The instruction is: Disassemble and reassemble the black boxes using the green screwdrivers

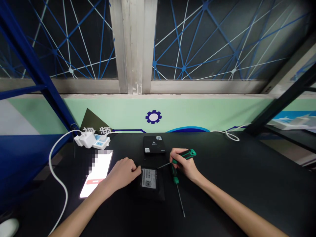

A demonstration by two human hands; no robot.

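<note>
A black electronic box with a white printed label lies on the dark table in front of me. My left hand is closed, its fingers curled and its thumb pressing at the box's upper left corner. In my right hand is a green-and-black screwdriver, gripped by its handle. Its thin shaft points left, with the tip at the box's upper right corner; whether it sits in a screw or a seam, I cannot tell. A second screwdriver lies under my right hand, blade toward me.
Behind the labelled box lies a flat black case with a sticker and small markings. A lit phone is partly under my left forearm. A power strip with a white adapter stands at the back left, its white cable curving toward me.
</note>
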